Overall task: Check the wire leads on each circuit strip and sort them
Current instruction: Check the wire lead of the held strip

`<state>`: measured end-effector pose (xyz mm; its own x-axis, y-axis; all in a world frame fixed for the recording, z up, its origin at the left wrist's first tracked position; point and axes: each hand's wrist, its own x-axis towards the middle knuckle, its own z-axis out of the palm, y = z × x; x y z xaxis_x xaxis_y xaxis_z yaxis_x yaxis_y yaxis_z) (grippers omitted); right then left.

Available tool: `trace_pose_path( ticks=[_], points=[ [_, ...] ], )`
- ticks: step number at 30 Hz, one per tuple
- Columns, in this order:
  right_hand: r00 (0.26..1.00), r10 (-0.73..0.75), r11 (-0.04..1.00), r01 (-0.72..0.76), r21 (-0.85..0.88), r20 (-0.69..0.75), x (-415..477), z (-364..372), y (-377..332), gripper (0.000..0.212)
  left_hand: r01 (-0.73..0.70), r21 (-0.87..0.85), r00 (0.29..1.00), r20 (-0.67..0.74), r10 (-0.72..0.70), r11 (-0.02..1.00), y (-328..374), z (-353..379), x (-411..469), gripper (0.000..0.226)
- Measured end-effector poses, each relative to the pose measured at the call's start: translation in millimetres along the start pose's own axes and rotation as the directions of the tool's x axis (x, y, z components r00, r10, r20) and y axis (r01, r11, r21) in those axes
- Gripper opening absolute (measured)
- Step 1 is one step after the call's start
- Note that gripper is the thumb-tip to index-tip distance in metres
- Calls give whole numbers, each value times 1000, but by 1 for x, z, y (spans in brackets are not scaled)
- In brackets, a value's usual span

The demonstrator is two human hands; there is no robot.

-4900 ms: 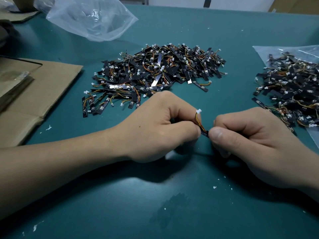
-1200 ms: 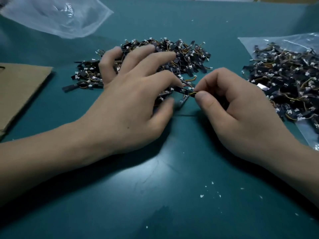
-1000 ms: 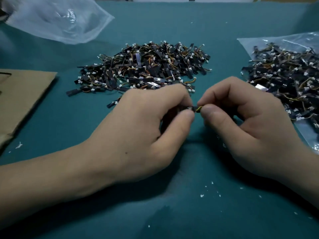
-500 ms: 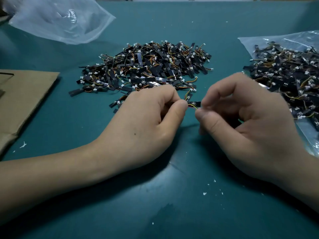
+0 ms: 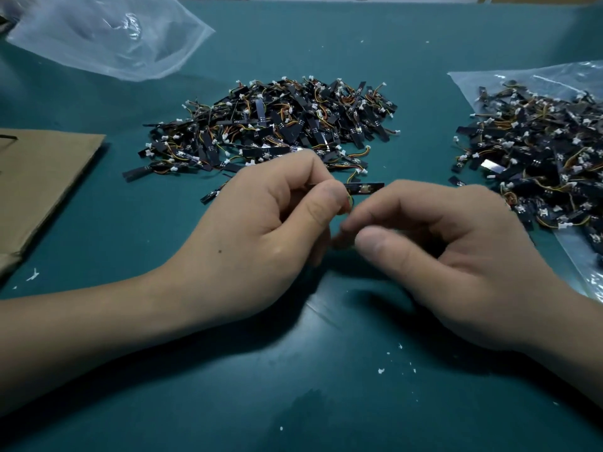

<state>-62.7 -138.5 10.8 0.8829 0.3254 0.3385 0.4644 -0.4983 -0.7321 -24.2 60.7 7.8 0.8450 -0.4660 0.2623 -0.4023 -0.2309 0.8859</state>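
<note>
My left hand (image 5: 270,230) pinches one black circuit strip (image 5: 365,188) between thumb and forefinger, holding it level above the green table (image 5: 293,370). The strip's right end sticks out free. Its coloured wire leads (image 5: 349,201) hang down into the gap between my hands. My right hand (image 5: 456,256) is curled and blurred, thumb and forefinger closed together at the lower end of the leads. A large pile of strips (image 5: 277,132) lies just behind my hands. A second pile (image 5: 538,158) lies at the right.
The right pile rests on a clear plastic bag (image 5: 574,262). Another crumpled clear bag (image 5: 107,37) lies at the back left. Flat cardboard (image 5: 42,177) covers the left edge. A stray strip (image 5: 212,195) lies beside my left hand. White crumbs dot the near table.
My left hand picked a strip from the centre pile and drew it toward me. My right hand let go of the strip's end and dropped to the leads below it.
</note>
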Motion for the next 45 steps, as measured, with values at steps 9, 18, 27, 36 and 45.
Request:
trace_pose_path(
  ticks=[9,18,27,36,45],
  points=[
    [966,211,970,-189,152,-151,6,5,8,31,-23,-28,997,78,25,999,-3,-3,-2,16],
    [996,85,995,-86,-46,-12,4,3,4,22,-76,-74,996,36,79,994,-3,-5,-3,18],
    [999,22,999,-23,47,30,2,-2,4,23,33,-81,994,104,-24,996,2,-5,-3,19],
    [994,107,966,-106,236,6,2,-2,7,24,58,-65,988,146,-48,996,5,-5,-3,20],
    [995,85,990,-90,105,52,2,-3,5,33,57,32,982,178,-62,998,5,-3,-3,19]
  ],
)
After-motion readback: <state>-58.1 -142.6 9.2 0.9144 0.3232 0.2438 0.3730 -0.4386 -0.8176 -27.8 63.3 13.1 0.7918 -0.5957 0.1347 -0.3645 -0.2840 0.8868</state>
